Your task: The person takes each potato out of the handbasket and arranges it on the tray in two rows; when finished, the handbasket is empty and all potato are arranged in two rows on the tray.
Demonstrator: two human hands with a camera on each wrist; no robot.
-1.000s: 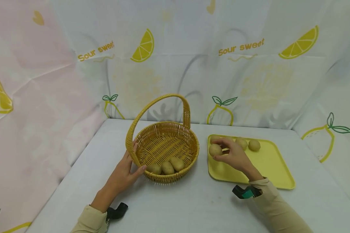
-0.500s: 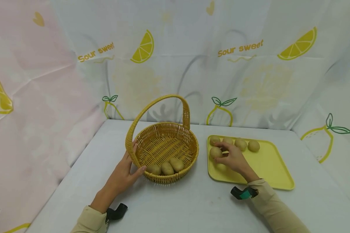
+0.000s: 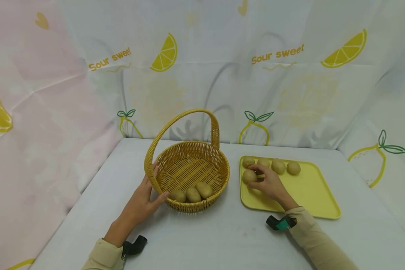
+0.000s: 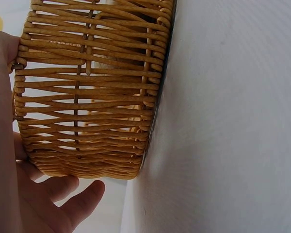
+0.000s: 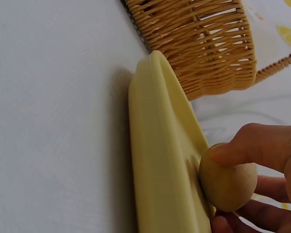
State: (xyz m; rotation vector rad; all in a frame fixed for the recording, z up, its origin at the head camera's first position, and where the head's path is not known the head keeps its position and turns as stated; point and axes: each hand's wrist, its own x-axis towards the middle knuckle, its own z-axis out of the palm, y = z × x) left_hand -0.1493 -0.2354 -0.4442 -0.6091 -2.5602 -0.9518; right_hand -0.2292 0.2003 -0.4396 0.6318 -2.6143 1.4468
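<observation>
In the head view, my right hand [image 3: 269,184] pinches a round potato [image 3: 249,176] between thumb and fingers at the left side of the yellow tray [image 3: 310,191]. The right wrist view shows this potato [image 5: 227,180] down at the tray's surface, under my thumb. My left hand [image 3: 142,200] holds the left side of the wicker basket [image 3: 198,206], thumb over the rim and fingers against the outside near the handle's foot. Three potatoes [image 3: 194,194] lie in the front of the basket. From the left wrist, the woven wall [image 4: 87,107] fills much of the view.
Several more potatoes [image 3: 278,166] stand in a row along the tray's far edge. The basket's tall arched handle [image 3: 175,122] rises over its bowl. Behind the white table [image 3: 219,240] hangs a cloth [image 3: 202,75] printed with lemons.
My right hand has lowered slightly with the potato, bringing it down onto the tray just in front of the row. The left hand and basket stay where they were.
</observation>
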